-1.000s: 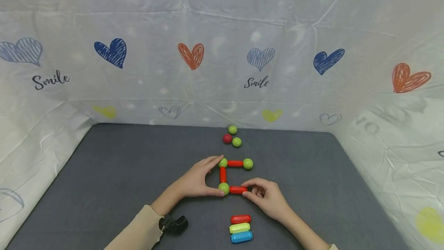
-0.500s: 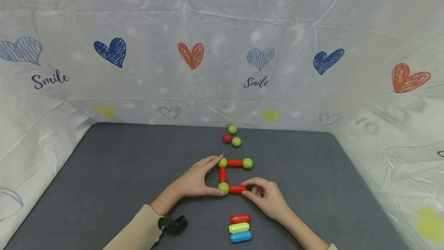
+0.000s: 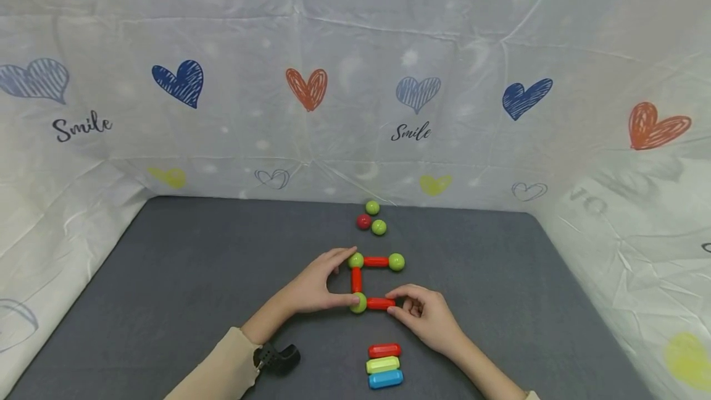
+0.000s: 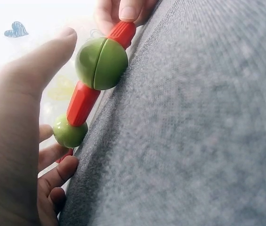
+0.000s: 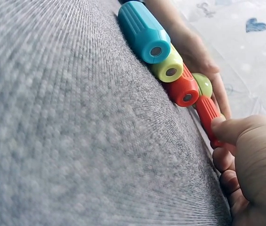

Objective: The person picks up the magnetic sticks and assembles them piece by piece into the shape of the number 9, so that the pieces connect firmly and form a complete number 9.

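Observation:
A three-sided figure of red magnetic rods and green balls lies on the table in the head view. My left hand (image 3: 319, 283) spans its left side. The fingertips are at the far green ball (image 3: 356, 260), and the thumb overlaps the near green ball (image 3: 361, 305). In the left wrist view that thumb stands straight, apart from the near ball (image 4: 102, 63). My right hand (image 3: 433, 316) pinches the free end of the near red rod (image 3: 379, 304) between thumb and index finger. A left red rod (image 3: 357, 280) joins the two balls.
A far red rod (image 3: 376, 262) ends in another green ball (image 3: 396, 262). Two green balls and a red ball (image 3: 363, 221) lie behind. In front, a red rod (image 3: 384, 350), a yellow rod (image 3: 382, 365) and a blue rod (image 3: 386, 379) lie side by side.
My left thumb has shifted slightly away from me, from beside the near green ball to over it in the head view. The right hand and the figure stay nearly still.

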`<state>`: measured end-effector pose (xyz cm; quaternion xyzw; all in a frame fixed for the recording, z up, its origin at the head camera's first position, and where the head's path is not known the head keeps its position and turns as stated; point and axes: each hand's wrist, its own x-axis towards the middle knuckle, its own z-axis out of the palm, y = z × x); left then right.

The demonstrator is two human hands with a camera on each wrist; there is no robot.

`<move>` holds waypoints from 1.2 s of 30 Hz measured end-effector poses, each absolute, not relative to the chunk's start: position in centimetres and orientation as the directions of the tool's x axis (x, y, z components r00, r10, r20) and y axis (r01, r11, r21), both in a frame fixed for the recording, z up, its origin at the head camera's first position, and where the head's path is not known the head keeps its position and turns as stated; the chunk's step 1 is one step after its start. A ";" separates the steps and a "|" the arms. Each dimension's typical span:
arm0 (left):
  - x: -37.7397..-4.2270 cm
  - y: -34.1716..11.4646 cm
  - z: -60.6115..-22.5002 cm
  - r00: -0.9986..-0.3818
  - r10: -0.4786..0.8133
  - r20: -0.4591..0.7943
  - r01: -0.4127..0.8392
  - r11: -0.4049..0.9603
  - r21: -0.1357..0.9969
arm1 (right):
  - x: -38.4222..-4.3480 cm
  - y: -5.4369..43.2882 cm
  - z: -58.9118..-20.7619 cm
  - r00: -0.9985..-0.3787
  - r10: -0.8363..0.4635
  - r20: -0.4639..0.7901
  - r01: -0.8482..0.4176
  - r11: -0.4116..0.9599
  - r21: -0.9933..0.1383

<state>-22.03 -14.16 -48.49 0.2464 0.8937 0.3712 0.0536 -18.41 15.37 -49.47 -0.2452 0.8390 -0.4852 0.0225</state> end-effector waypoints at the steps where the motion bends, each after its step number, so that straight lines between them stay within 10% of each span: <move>1: -22.1 -14.1 -48.5 -0.871 0.483 0.088 0.405 0.604 0.687 | -18.4 15.4 -49.5 -0.879 -0.432 0.202 -0.391 0.411 -0.824; 36: -26.2 -6.9 -49.0 -0.934 0.286 0.213 0.334 0.493 0.803 | -18.5 15.5 -49.8 -0.837 -0.454 0.304 -0.487 0.368 -0.792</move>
